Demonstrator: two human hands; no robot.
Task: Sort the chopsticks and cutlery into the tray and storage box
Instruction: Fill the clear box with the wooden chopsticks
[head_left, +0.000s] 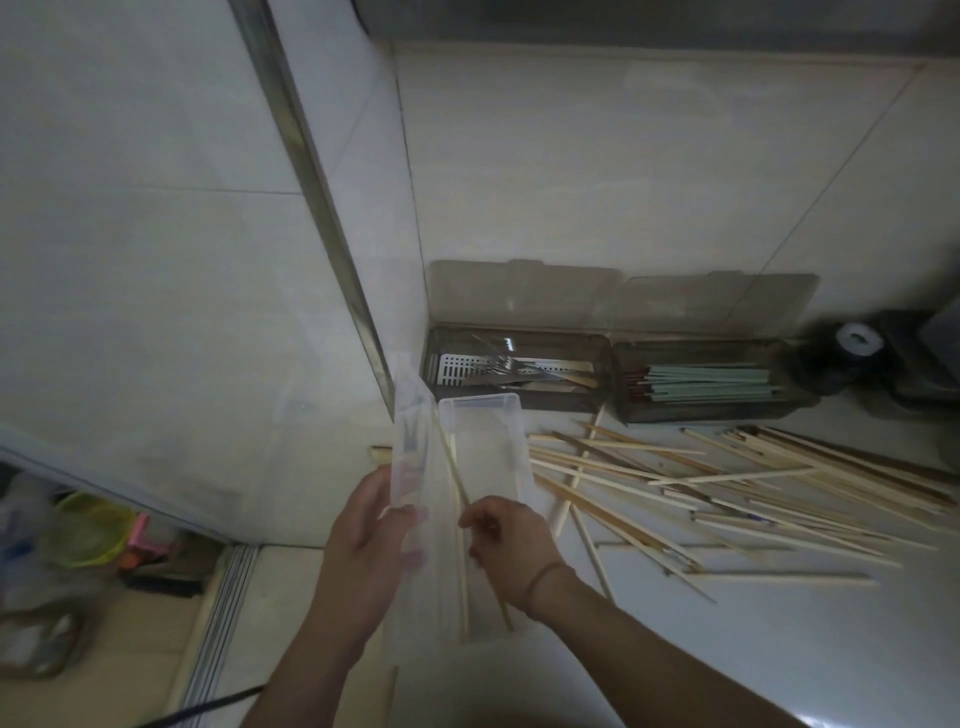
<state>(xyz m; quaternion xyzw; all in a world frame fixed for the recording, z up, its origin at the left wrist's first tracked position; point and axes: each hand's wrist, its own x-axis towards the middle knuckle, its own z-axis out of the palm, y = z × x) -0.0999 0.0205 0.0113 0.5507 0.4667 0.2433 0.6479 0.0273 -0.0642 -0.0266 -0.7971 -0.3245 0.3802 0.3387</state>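
From the head view, we see our left hand (371, 525) gripping the near end of a clear plastic tray (485, 452) by its raised left side, while our right hand (501, 530) pinches a wooden chopstick (451, 462) that slants down into that tray — one or two more sticks already lie inside it. Behind the tray, against the wall, two smoky storage boxes stand open: the cutlery box (514, 366) holds forks and a slotted turner, and to its right the chopstick box (711, 384) holds green and dark red sticks. Right of the tray, a big loose pile of wooden chopsticks (727, 483) sprawls across the worktop (779, 649). We judge the cutlery largely sorted, but the wooden sticks barely begun — nearly all are left to gather.
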